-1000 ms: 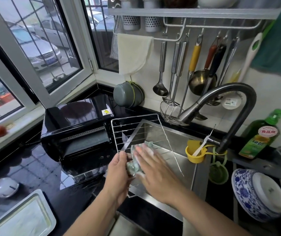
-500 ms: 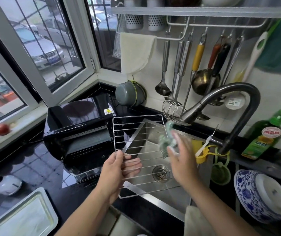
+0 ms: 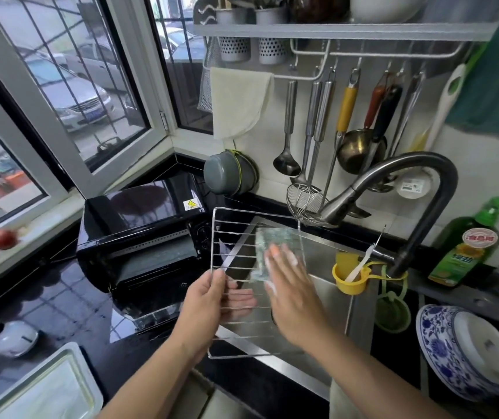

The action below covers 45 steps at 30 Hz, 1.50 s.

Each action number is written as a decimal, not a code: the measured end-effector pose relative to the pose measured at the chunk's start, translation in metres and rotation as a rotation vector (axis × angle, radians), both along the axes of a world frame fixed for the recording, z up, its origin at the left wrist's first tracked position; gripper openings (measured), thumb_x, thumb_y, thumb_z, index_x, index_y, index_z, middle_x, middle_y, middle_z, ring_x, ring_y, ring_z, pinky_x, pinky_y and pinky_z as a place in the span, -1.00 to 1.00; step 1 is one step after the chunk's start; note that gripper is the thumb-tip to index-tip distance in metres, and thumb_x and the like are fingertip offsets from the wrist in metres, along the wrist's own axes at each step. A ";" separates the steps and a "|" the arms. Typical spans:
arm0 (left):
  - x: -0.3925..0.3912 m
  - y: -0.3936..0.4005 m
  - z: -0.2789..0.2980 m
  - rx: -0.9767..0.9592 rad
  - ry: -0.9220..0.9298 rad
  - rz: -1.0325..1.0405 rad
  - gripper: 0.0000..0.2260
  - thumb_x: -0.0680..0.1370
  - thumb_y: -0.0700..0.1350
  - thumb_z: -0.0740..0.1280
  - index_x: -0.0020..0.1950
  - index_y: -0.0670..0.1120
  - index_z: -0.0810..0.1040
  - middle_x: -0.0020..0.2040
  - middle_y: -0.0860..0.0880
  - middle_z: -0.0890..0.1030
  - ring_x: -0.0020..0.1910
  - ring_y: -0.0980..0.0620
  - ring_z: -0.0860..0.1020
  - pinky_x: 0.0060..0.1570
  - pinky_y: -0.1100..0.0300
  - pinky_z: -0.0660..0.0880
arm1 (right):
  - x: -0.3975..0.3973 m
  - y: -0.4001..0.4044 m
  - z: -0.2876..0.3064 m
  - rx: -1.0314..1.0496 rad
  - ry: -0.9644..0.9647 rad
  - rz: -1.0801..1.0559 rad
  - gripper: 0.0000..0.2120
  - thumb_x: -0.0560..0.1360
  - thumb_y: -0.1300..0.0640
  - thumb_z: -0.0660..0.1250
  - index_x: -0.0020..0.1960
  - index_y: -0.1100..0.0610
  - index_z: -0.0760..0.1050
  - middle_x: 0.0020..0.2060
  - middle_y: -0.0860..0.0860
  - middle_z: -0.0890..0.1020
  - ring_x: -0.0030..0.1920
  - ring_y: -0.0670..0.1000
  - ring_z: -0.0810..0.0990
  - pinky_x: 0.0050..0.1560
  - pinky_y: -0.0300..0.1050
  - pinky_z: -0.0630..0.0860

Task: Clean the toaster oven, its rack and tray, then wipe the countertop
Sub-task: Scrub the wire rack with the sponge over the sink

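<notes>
- Left hand [image 3: 208,300] grips the rack's [image 3: 233,237] left edge, holding it tilted over the sink [image 3: 332,297] as before.
- Right hand [image 3: 290,285], fingers flat, presses the sponge [image 3: 264,241] mid-rack, back down from the far right corner: scrubbing strokes continue, rack unfinished.

Black toaster oven [image 3: 139,234], blue-and-white bowl [image 3: 441,352]
</notes>
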State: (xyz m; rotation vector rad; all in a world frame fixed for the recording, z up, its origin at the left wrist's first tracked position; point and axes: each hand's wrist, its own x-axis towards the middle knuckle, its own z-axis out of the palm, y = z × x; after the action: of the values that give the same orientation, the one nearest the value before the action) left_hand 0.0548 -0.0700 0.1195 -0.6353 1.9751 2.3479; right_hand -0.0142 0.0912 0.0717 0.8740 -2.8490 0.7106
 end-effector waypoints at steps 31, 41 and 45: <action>-0.008 -0.021 -0.010 -0.031 -0.024 0.017 -0.66 0.75 0.01 0.09 0.04 -0.25 0.45 -0.07 -0.32 0.72 -0.11 -0.31 0.72 -0.10 -0.08 0.69 | -0.032 0.023 -0.011 -0.233 0.154 -0.184 -0.75 0.45 0.29 0.49 0.11 0.16 0.66 0.07 0.01 0.61 0.10 0.02 0.51 0.10 -0.13 0.49; -0.002 -0.029 -0.020 0.049 -0.050 0.028 -0.66 0.73 0.03 0.13 0.05 -0.25 0.45 -0.04 -0.37 0.70 -0.14 -0.27 0.72 -0.09 -0.14 0.70 | -0.043 0.055 0.015 -1.588 -1.142 -0.510 -0.76 0.62 0.21 0.21 0.22 0.26 0.53 0.16 0.24 0.63 0.15 0.17 0.64 0.22 0.09 0.53; -0.006 -0.020 -0.021 0.052 -0.071 -0.009 -0.68 0.74 0.00 0.13 0.00 -0.23 0.45 -0.06 -0.38 0.69 -0.22 -0.24 0.72 -0.28 0.00 0.68 | -0.031 0.049 0.030 -1.570 -1.451 -0.175 -0.62 0.46 0.25 0.32 0.23 0.40 0.57 0.25 0.35 0.56 0.26 0.30 0.57 0.27 0.25 0.49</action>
State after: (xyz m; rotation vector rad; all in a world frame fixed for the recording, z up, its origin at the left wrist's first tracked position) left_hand 0.0485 -0.0897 0.0984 -0.6954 1.8771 2.3292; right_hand -0.0452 0.1403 0.1013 -0.3767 -1.3733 3.5464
